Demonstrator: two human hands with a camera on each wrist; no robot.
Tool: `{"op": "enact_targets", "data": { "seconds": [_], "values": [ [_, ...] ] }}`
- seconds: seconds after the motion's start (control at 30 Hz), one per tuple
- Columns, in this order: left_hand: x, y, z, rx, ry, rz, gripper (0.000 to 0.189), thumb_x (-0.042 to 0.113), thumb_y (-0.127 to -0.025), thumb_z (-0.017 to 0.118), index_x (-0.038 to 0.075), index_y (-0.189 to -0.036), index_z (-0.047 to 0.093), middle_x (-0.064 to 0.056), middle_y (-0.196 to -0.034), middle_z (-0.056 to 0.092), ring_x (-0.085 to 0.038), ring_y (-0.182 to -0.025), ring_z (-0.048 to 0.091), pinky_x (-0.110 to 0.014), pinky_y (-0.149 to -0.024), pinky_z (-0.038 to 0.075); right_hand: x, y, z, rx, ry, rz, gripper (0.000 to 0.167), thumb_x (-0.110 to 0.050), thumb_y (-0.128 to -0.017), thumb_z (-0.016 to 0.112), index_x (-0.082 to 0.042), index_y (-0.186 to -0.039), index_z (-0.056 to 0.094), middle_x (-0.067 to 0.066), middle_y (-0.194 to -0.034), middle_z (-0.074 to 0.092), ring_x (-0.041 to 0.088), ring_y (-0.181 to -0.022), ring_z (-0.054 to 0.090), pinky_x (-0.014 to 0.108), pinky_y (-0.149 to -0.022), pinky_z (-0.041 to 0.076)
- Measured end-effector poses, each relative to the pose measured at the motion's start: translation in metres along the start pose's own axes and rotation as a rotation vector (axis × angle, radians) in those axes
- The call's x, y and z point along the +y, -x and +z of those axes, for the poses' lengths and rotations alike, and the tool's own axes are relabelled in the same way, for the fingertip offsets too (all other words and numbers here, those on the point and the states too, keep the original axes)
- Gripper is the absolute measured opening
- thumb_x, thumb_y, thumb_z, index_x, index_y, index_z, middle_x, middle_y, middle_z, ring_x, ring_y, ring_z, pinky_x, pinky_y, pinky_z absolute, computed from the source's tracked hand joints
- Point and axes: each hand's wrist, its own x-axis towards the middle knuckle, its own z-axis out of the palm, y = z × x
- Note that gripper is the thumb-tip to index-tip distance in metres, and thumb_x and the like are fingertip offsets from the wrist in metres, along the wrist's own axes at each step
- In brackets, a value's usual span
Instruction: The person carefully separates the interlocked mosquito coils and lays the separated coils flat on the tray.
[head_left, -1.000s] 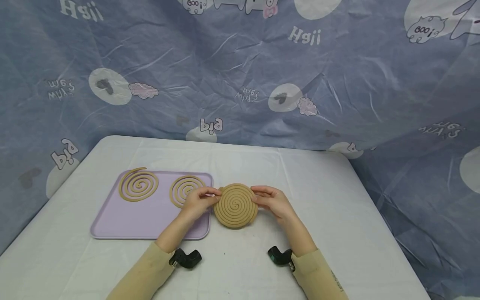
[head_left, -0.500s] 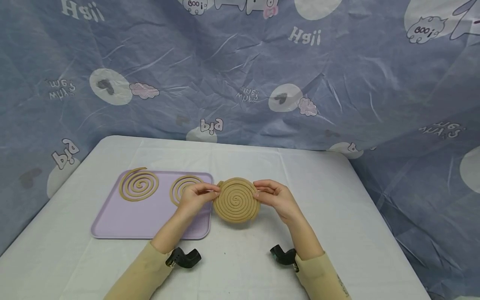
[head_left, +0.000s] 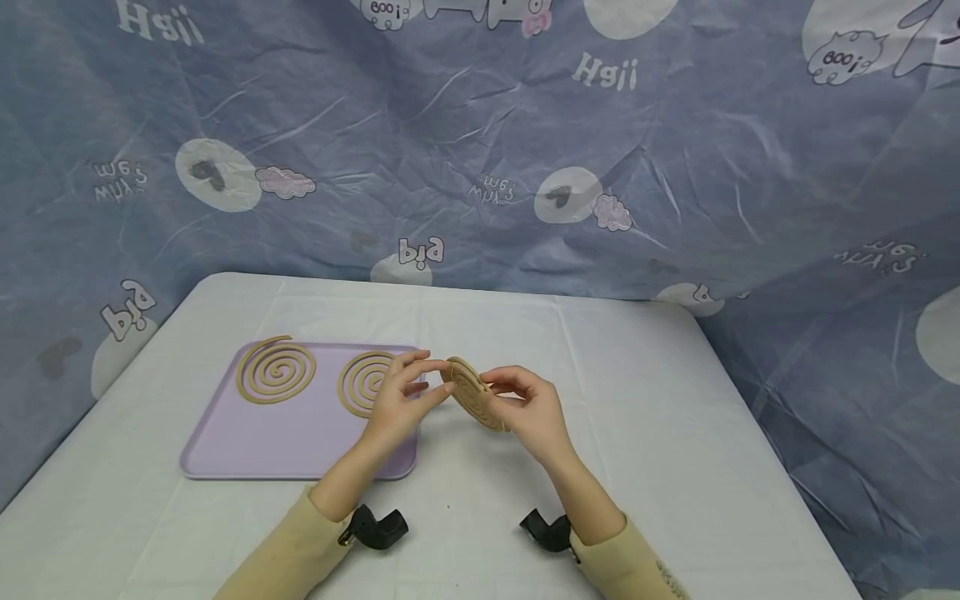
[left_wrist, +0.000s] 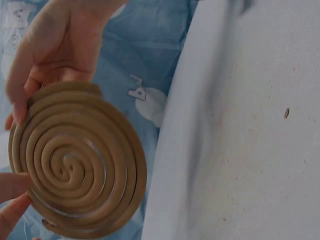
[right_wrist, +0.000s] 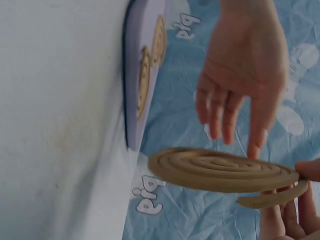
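Observation:
A tan mosquito coil [head_left: 471, 396], wound in a tight spiral, is held tilted nearly edge-on above the white table. My right hand [head_left: 528, 408] pinches its right edge between thumb and fingers. In the right wrist view an outer end of the coil hangs apart from the disc, by the right fingers. My left hand [head_left: 401, 404] is at the opposite edge; in the right wrist view one digit of that left hand [right_wrist: 245, 75] touches the rim while its other fingers hang straight, off the coil. The left wrist view has the coil's spiral face [left_wrist: 75, 165] toward it.
Left of the hands lies a lilac tray [head_left: 262, 454]. On it are two single, open spirals, one [head_left: 276, 372] at the back left and another [head_left: 363, 385] at the right, partly behind the left hand. A patterned blue curtain [head_left: 480, 125] hangs behind the white table [head_left: 637, 467].
The coil has turned from facing the head camera to a steep tilt. My right hand has moved slightly left with it, and the left fingers have spread from their pinch on the edge.

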Motion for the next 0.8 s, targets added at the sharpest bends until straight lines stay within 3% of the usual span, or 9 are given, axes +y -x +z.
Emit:
{"op": "enact_targets", "data": {
  "seconds": [0.07, 0.23, 0.43, 0.57, 0.7, 0.8],
  "values": [
    [0.003, 0.002, 0.002, 0.005, -0.019, 0.015, 0.032, 0.013, -0.081, 0.074, 0.008, -0.113, 0.067, -0.012, -0.126, 0.043, -0.026, -0.113, 0.045, -0.047, -0.091, 0.045, 0.001, 0.002, 0.007, 0.022, -0.019, -0.025, 0.020, 0.008, -0.080, 0.065, 0.004, -0.099, 0.066, 0.016, -0.098, 0.062, 0.023, -0.084, 0.064, 0.032, -0.073, 0.056],
    [0.006, 0.006, 0.007, -0.057, 0.066, 0.048, 0.049, 0.010, -0.083, 0.072, 0.009, -0.129, 0.055, -0.015, -0.119, 0.055, -0.032, -0.107, 0.055, -0.051, -0.091, 0.045, 0.006, 0.007, 0.020, 0.069, -0.101, -0.093, 0.021, 0.009, -0.081, 0.066, 0.008, -0.101, 0.063, 0.022, -0.101, 0.060, 0.036, -0.084, 0.066, 0.033, -0.072, 0.056],
    [0.008, 0.008, 0.012, -0.175, 0.141, 0.133, 0.055, 0.005, -0.091, 0.061, 0.005, -0.141, 0.039, -0.016, -0.140, 0.041, -0.036, -0.118, 0.049, -0.046, -0.092, 0.046, 0.010, 0.010, 0.029, 0.083, -0.124, -0.153, 0.024, 0.010, -0.080, 0.067, 0.009, -0.103, 0.061, 0.023, -0.106, 0.058, 0.039, -0.101, 0.060, 0.036, -0.086, 0.050],
    [0.009, 0.009, 0.012, -0.206, 0.133, 0.130, 0.048, 0.009, -0.095, 0.056, 0.006, -0.140, 0.042, -0.013, -0.142, 0.041, -0.031, -0.119, 0.050, -0.041, -0.091, 0.047, 0.011, 0.010, 0.031, 0.069, -0.121, -0.174, 0.032, 0.008, -0.081, 0.067, 0.007, -0.111, 0.057, 0.023, -0.109, 0.056, 0.036, -0.106, 0.057, 0.037, -0.089, 0.048],
    [0.010, 0.010, 0.012, -0.202, 0.117, 0.100, 0.041, 0.012, -0.094, 0.057, 0.006, -0.134, 0.048, -0.012, -0.134, 0.050, -0.028, -0.118, 0.052, -0.046, -0.093, 0.045, 0.012, 0.010, 0.032, 0.058, -0.107, -0.169, 0.034, 0.002, -0.086, 0.064, 0.006, -0.119, 0.055, 0.022, -0.109, 0.055, 0.033, -0.108, 0.055, 0.034, -0.089, 0.049],
    [0.008, 0.010, 0.012, -0.192, 0.100, 0.112, 0.038, 0.013, -0.094, 0.058, 0.005, -0.131, 0.051, -0.012, -0.132, 0.052, -0.027, -0.117, 0.053, -0.049, -0.092, 0.045, 0.014, 0.009, 0.031, 0.051, -0.105, -0.160, 0.029, 0.001, -0.092, 0.056, 0.006, -0.120, 0.055, 0.021, -0.108, 0.056, 0.031, -0.109, 0.055, 0.033, -0.089, 0.049]
  ]
}}
